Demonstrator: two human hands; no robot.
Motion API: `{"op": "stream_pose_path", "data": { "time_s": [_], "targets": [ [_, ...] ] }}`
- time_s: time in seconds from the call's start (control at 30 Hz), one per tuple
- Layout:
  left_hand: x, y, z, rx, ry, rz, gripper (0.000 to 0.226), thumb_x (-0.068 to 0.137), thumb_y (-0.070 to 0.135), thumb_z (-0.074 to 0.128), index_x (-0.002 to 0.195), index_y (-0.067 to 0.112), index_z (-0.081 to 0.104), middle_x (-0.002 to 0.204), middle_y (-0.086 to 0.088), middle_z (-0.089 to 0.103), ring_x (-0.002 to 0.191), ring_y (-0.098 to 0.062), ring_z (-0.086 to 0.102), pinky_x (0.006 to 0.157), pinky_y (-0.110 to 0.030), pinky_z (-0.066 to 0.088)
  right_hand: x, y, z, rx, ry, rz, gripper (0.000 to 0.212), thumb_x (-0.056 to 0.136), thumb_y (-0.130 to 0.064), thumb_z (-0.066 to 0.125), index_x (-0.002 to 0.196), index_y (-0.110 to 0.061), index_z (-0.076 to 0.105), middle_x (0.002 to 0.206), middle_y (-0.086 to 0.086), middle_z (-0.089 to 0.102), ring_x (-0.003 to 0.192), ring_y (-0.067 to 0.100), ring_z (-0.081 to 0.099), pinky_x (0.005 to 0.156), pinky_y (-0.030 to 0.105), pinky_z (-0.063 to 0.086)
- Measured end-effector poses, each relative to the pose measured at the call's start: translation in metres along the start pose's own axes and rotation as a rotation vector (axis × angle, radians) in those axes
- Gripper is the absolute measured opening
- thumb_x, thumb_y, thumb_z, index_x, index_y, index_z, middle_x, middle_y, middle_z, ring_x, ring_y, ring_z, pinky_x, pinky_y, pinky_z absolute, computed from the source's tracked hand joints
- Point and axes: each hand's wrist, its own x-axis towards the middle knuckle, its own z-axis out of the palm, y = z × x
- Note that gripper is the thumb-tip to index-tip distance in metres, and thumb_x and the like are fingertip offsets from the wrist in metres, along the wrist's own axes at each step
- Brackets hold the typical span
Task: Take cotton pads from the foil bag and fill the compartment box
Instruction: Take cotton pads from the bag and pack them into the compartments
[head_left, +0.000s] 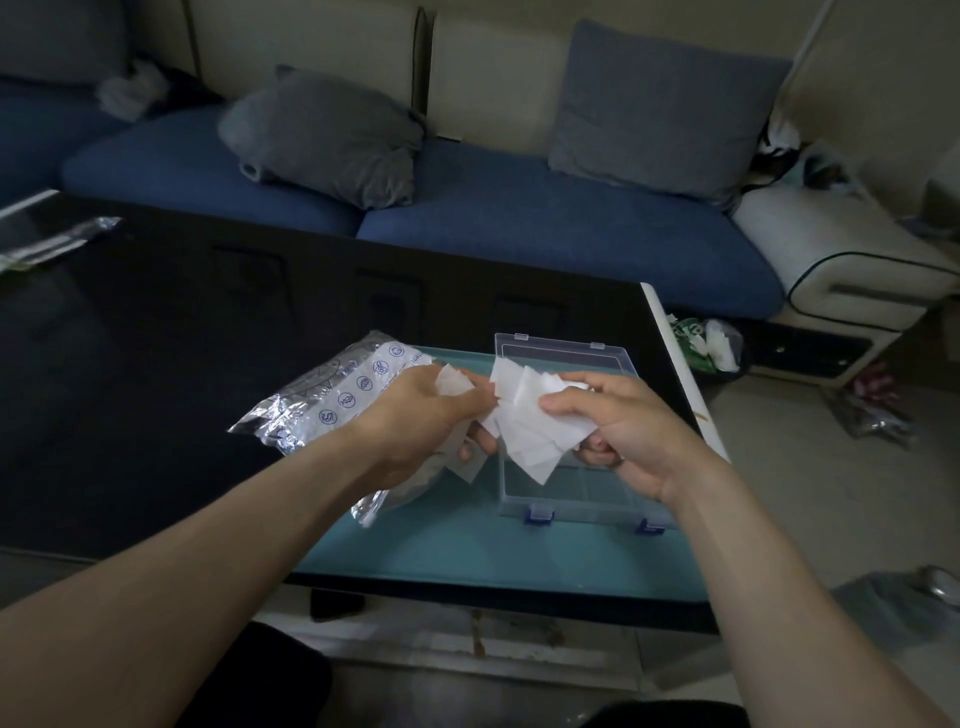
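holding a fanned bunch of square cotton pads (535, 415) above the clear compartment box (582, 488), the right hand (618, 421) pinches them while the left hand (431, 410) grips a few more beside the foil bag (322, 400). visible compartments look unfilled; judged early, with filling largely left.

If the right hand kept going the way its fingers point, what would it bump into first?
The right hand, gripping a bunch of cotton pads, points left toward the left hand. It would probably meet that hand first, though depth is hard to judge.
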Motion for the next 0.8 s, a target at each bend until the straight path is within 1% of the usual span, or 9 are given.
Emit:
{"op": "stream_pose_path", "data": {
  "time_s": [0.1, 0.17, 0.23, 0.33, 0.43, 0.53, 0.6, 0.7, 0.8],
  "targets": [
    [0.003, -0.003, 0.000, 0.042, 0.080, 0.008, 0.010, 0.095, 0.008, 0.062, 0.091, -0.001, 0.061, 0.058, -0.015, 0.064, 0.042, -0.018, 0.054, 0.042, -0.025, 0.042, -0.003, -0.001, -0.004, -0.010, 0.035, 0.012, 0.004, 0.092, -0.005, 0.066, 0.092, -0.001, 0.064, 0.051, -0.002, 0.054, 0.038, 0.005, 0.033, 0.036, 0.017, 0.023],
    [0.007, -0.003, -0.002, 0.039, 0.135, 0.014, 0.012, 0.095, 0.011, 0.063, 0.091, 0.000, 0.063, 0.057, -0.015, 0.063, 0.043, -0.018, 0.056, 0.043, -0.027, 0.042, -0.005, -0.002, -0.008, 0.044, 0.100, 0.009, 0.016, 0.091, -0.005, 0.065, 0.075, -0.006, 0.060, 0.049, -0.002, 0.048, 0.038, 0.005, 0.030, 0.035, 0.017, 0.021],
    [0.009, -0.002, -0.003, 0.033, 0.173, 0.016, 0.012, 0.096, 0.011, 0.062, 0.092, -0.001, 0.062, 0.059, -0.014, 0.064, 0.043, -0.017, 0.057, 0.044, -0.026, 0.043, -0.007, -0.004, -0.012, 0.189, 0.131, 0.014, 0.020, 0.090, -0.006, 0.063, 0.070, -0.011, 0.059, 0.051, -0.003, 0.050, 0.038, 0.004, 0.029, 0.034, 0.015, 0.019],
    [0.007, -0.001, -0.001, 0.034, 0.169, 0.021, 0.012, 0.095, 0.011, 0.063, 0.091, -0.001, 0.063, 0.064, -0.015, 0.067, 0.048, -0.019, 0.061, 0.045, -0.027, 0.044, -0.012, -0.006, -0.011, 0.335, 0.034, 0.010, 0.019, 0.090, -0.009, 0.057, 0.071, -0.013, 0.056, 0.055, -0.003, 0.052, 0.038, 0.003, 0.033, 0.033, 0.014, 0.018],
    [0.002, -0.001, 0.007, 0.122, 0.153, 0.060, 0.014, 0.095, 0.011, 0.064, 0.093, -0.003, 0.066, 0.063, -0.012, 0.070, 0.052, -0.019, 0.064, 0.047, -0.027, 0.046, -0.013, -0.006, 0.004, 0.224, -0.042, -0.006, 0.025, 0.093, -0.008, 0.053, 0.068, -0.012, 0.053, 0.047, -0.005, 0.046, 0.035, 0.003, 0.034, 0.033, 0.014, 0.018],
    [-0.004, 0.002, 0.012, 0.335, 0.183, 0.144, 0.018, 0.093, 0.008, 0.059, 0.077, 0.003, 0.065, 0.049, -0.001, 0.064, 0.041, -0.008, 0.057, 0.042, -0.019, 0.044, -0.014, -0.006, 0.015, 0.086, -0.010, -0.047, 0.026, 0.094, -0.008, 0.060, 0.069, -0.013, 0.056, 0.046, -0.007, 0.050, 0.036, 0.003, 0.044, 0.034, 0.014, 0.026],
    [-0.005, 0.003, 0.012, 0.393, 0.182, 0.177, 0.025, 0.093, 0.012, 0.060, 0.069, 0.006, 0.065, 0.048, -0.004, 0.063, 0.039, -0.011, 0.053, 0.042, -0.019, 0.044, -0.015, -0.008, 0.016, 0.033, 0.020, -0.074, 0.020, 0.093, -0.010, 0.067, 0.074, -0.012, 0.062, 0.051, -0.007, 0.059, 0.040, 0.002, 0.053, 0.035, 0.013, 0.035],
    [-0.003, 0.002, 0.007, 0.440, 0.182, 0.185, 0.030, 0.096, 0.022, 0.060, 0.074, 0.003, 0.065, 0.048, -0.005, 0.062, 0.039, -0.013, 0.051, 0.044, -0.020, 0.042, -0.014, -0.007, 0.014, -0.006, 0.032, -0.108, 0.010, 0.092, -0.012, 0.070, 0.083, -0.009, 0.068, 0.061, -0.002, 0.067, 0.047, 0.004, 0.060, 0.038, 0.014, 0.038],
    [-0.002, 0.000, 0.005, 0.496, 0.140, 0.189, 0.033, 0.098, 0.022, 0.055, 0.072, 0.003, 0.062, 0.048, -0.004, 0.060, 0.041, -0.016, 0.052, 0.048, -0.024, 0.043, -0.012, -0.006, 0.013, -0.004, 0.036, -0.089, 0.006, 0.091, -0.013, 0.071, 0.089, -0.007, 0.070, 0.068, 0.001, 0.070, 0.054, 0.009, 0.065, 0.042, 0.017, 0.043]
  ]
}}
